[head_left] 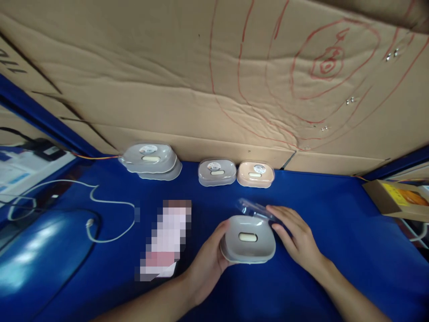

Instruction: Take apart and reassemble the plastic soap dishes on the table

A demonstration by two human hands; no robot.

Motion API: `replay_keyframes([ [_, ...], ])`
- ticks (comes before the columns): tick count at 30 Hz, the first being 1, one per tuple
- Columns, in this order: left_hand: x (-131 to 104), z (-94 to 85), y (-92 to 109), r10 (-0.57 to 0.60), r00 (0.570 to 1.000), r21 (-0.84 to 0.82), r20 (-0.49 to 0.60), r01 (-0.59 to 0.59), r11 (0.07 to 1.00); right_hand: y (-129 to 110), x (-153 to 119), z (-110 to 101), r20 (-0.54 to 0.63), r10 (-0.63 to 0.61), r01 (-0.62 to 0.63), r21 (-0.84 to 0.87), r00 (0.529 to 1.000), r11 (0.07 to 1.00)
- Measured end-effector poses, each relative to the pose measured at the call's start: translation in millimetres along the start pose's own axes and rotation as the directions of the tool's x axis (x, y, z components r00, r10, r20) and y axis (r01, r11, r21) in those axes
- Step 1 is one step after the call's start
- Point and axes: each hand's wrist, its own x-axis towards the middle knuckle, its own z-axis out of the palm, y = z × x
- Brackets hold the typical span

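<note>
My left hand point(214, 259) is wrapped round the left side of a grey oval plastic box point(258, 248), which has a pale pill-shaped piece point(248, 237) in its middle. Just behind and above the box, a clear plastic lid point(253, 208) is tilted up. The fingers and thumb of my right hand point(296, 237) grip this lid at its right end. Farther back sit a covered grey box point(217, 173) and a covered peach box point(256, 175), each with a round label. At the back left, more grey boxes point(150, 158) are stacked.
A blurred-out phone-like object point(167, 239) lies left of my left arm. A white cable point(129, 205) loops across the blue table point(318, 192) on the left. A cardboard wall point(150, 67) with red curved lines stands behind. An open carton point(395, 197) is at the right.
</note>
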Motion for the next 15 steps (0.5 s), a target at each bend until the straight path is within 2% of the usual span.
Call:
replay_keyframes([
  [5, 2.1, 1.0, 7.7, 0.028, 0.998, -0.056, 0.048, -0.025, 0.998, -18.6, -5.0, 4.6, 0.029, -0.216, 0.215, 0.024, 0.976, 0.976],
  [11, 4.6, -3.4, 5.0, 0.101, 0.993, -0.019, 0.061, -0.100, 0.995, -25.3, 1.1, 1.6, 0.043, -0.308, 0.309, -0.024, 0.950, 0.951],
  [15, 4.1, -1.8, 6.1, 0.088, 0.995, -0.031, 0.042, -0.087, 0.996, -28.0, 3.1, -1.1, 0.105, -0.327, 0.337, -0.097, 0.939, 0.937],
])
